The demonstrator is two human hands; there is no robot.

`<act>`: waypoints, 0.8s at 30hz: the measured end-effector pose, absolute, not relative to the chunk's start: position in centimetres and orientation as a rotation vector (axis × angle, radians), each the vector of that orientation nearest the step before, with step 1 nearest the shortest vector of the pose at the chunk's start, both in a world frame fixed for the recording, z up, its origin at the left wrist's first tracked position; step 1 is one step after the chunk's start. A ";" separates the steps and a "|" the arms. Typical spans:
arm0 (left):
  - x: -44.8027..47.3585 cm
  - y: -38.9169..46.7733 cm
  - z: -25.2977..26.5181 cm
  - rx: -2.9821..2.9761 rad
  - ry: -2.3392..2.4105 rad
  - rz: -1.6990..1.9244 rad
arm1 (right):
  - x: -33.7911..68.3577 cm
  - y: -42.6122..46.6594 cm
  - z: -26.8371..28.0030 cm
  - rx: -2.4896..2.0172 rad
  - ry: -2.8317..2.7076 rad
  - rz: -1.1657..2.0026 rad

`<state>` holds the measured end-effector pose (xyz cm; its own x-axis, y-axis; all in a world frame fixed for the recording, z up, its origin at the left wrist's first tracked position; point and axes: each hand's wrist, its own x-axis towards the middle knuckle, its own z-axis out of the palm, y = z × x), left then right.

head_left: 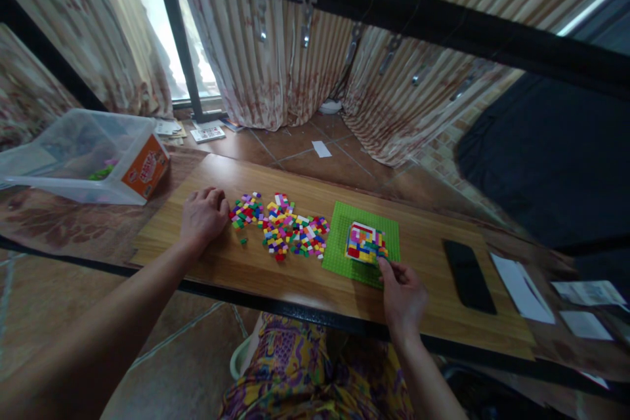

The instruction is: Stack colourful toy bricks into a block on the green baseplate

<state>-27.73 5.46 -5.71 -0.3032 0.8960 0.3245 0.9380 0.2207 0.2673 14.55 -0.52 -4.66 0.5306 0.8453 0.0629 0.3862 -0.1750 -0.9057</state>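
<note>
A green studded baseplate (339, 249) lies on the wooden board. On it sits a low, roughly square build of multicoloured toy bricks (363, 243). My right hand (404, 295) is at the build's near right corner, thumb and forefinger pinched at a small brick there; the fingers partly hide it. Further left, loose toy bricks (280, 226) in many colours spread over the board in clusters. Resting at the left end of these bricks is my left hand (204, 213), its fingers curled in. Whatever may be under those fingers is hidden. One green brick (243, 241) lies apart.
The wooden board (295, 282) spans the table. A clear plastic bin (83, 157) with an orange label stands at the far left. A black phone (469, 275) lies to the right, beside white paper (522, 289). A dark metal bar (344, 0) crosses above, before the curtains.
</note>
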 end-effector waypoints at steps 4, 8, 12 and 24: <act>-27.8 5.5 -5.7 -1.802 -2.350 -0.596 | 14.7 -0.4 -4.8 -1.786 -1.041 0.628; -27.8 5.5 -5.7 -1.786 -2.350 -0.547 | 15.1 -0.1 -5.2 -1.781 -1.033 0.675; -27.7 5.4 -5.6 -1.782 -2.349 -0.544 | 15.5 0.5 -4.6 -1.741 -0.939 0.817; -27.8 5.6 -6.0 -1.776 -2.347 -0.565 | 16.4 1.4 -2.4 -1.779 -0.835 1.143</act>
<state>-27.82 5.57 -5.96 -0.2908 0.8962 0.3351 0.9505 0.2306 0.2081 16.42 1.45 -2.41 0.3616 0.8569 -0.3674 0.0897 -0.4242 -0.9011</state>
